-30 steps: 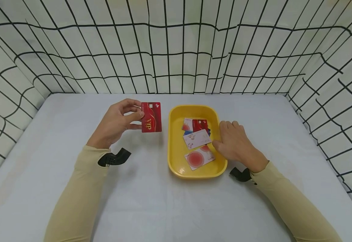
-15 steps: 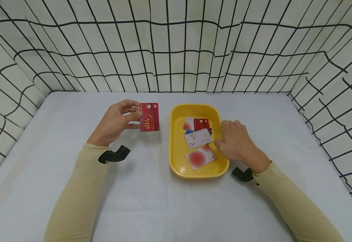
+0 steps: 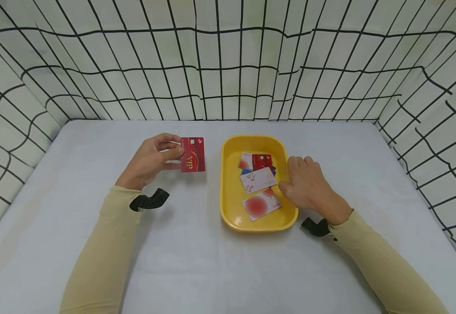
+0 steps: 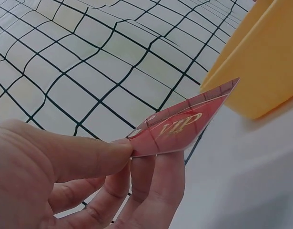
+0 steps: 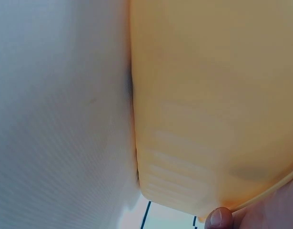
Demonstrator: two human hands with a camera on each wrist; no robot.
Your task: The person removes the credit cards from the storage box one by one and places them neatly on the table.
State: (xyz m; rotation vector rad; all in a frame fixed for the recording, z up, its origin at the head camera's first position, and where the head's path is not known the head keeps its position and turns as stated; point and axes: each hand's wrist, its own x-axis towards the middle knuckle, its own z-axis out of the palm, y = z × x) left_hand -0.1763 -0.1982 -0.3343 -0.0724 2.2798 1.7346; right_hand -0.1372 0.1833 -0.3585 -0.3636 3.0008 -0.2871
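Tabletop (image 3: 196,270) — left hand (image 3: 151,158) pinches card (image 3: 194,155) — right hand (image 3: 307,185) grips tray (image 3: 232,196).

The outer wall of a yellow tray (image 5: 198,95) occupies most of the right side, beside the white table (image 5: 55,119), while at lower right the right hand (image 5: 272,207) is touching its rim, near some dark lines (image 5: 146,215).

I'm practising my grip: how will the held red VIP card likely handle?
The red VIP card is probably stiff: pinched near one edge by the left hand, it juts out without drooping. It looks thin, so likely light. Its reflective face may be slippery.
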